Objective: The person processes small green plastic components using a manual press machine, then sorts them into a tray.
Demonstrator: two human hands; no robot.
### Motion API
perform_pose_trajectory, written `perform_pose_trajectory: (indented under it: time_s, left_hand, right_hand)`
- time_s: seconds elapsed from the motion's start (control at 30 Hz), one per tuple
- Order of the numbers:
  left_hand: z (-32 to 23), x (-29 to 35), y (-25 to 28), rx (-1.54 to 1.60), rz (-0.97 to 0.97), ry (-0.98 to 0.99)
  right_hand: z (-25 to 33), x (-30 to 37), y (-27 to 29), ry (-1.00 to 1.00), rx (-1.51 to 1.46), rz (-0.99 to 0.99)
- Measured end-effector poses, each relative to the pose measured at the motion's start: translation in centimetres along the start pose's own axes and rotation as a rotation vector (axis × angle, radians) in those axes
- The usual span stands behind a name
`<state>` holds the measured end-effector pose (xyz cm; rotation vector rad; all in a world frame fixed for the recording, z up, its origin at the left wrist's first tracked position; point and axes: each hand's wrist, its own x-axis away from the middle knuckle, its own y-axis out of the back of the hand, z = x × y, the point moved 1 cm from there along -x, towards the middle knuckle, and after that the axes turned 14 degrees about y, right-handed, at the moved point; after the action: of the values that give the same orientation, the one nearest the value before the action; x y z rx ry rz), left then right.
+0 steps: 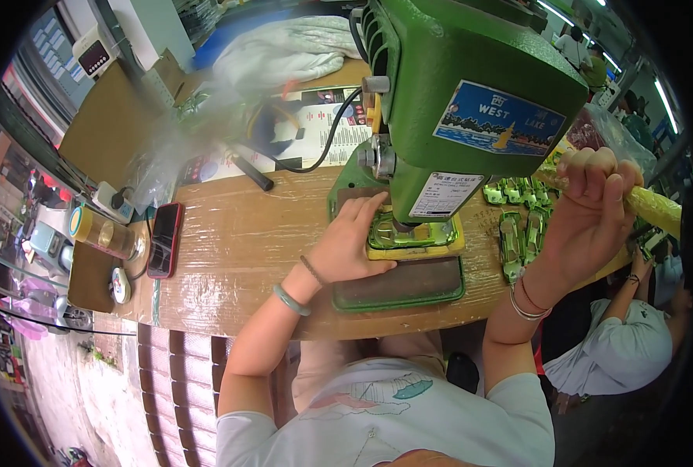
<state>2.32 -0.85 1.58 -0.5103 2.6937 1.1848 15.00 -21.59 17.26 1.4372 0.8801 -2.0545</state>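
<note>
Green toy car (pixel 424 234) lies beside left fingers (pixel 364 208).

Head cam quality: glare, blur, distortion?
Head view: glare streaks on the taped cardboard tabletop; hazy smear at upper left, beside the white cloth; a light tube looks blown out at upper right; black corners, edges bent toward the rim; the green drill press looks sharp.

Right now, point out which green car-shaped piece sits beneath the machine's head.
The piece in the yellow holder, held by the left hand; the other pieces lie grouped on the table, right of the machine.
</note>
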Motion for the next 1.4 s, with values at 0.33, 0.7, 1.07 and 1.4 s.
perform_pose_trajectory:
  time_s: [0.33, 0.7, 1.07, 1.4]
  left_hand:
    - [0.3, -0.3, -0.3, -0.002, -0.006, 0.001]
    - [0.6, 0.2, -0.1, 0.027, -0.016, 0.009]
    - [-0.7, -0.9, -0.6, 0.033, 0.048, -0.027]
    - [0.7, 0.1, -0.3, -0.023, 0.042, 0.029]
  right_hand:
    - [0.7, 2.8, 0.4, 0.041, -0.005, 0.010]
    - [0.7, 5.3, 0.0, 0.194, 0.218, -0.034]
    - [-14.5, -1.8, 7.4, -0.068, 0.330, 0.558]
    - [-7.8, 12.6, 7.2, -1.006, 0.359, 0.169]
